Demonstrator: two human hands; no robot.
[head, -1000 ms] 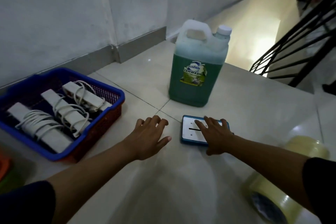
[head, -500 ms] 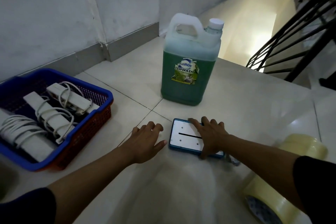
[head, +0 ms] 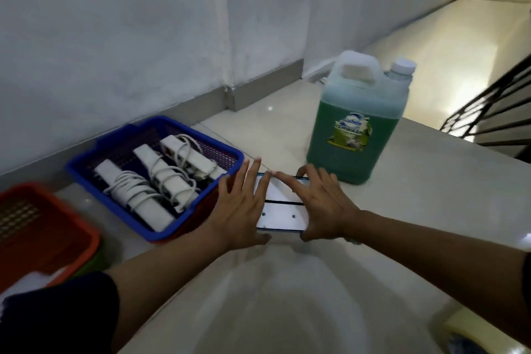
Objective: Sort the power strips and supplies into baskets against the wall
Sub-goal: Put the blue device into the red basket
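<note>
A flat white box with a blue rim (head: 280, 211) sits between my two hands, just right of the blue basket (head: 86, 171). My left hand (head: 240, 207) presses its left side and my right hand (head: 323, 207) its right side, fingers spread over the top. I cannot tell whether the box rests on the floor or is lifted. The blue basket stands by the wall and holds three white power strips (head: 149, 184) wrapped in their cords. An orange basket (head: 43, 227) stands to its left, its contents blurred.
A large jug of green dishwash liquid (head: 359, 129) stands on the tiled floor right behind the box. A roll of yellowish tape (head: 462, 333) lies at the bottom right. A black stair railing (head: 488, 112) and a drop to the stairs lie at the far right.
My left hand has closed in on the box's left side, so both hands now hold it. The box has shifted left, from in front of the jug toward the blue basket. The view has swung left.
</note>
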